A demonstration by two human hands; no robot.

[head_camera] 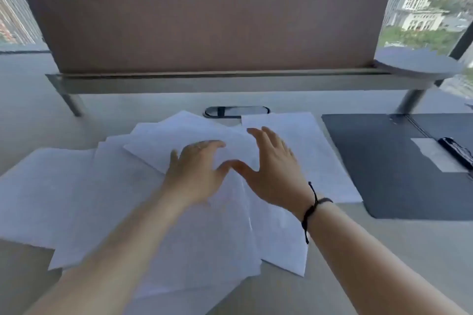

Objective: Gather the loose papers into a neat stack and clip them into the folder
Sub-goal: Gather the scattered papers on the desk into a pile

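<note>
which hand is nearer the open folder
Right. The right hand rests on the spread papers beside the dark folder at the desk's right; the left hand lies farther left on the papers.

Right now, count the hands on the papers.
2: left hand and right hand, side by side on the middle of the spread papers, fingers straight.

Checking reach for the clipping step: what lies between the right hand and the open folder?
In the head view, only white papers and a narrow strip of bare desk separate the right hand from the dark folder.
</note>
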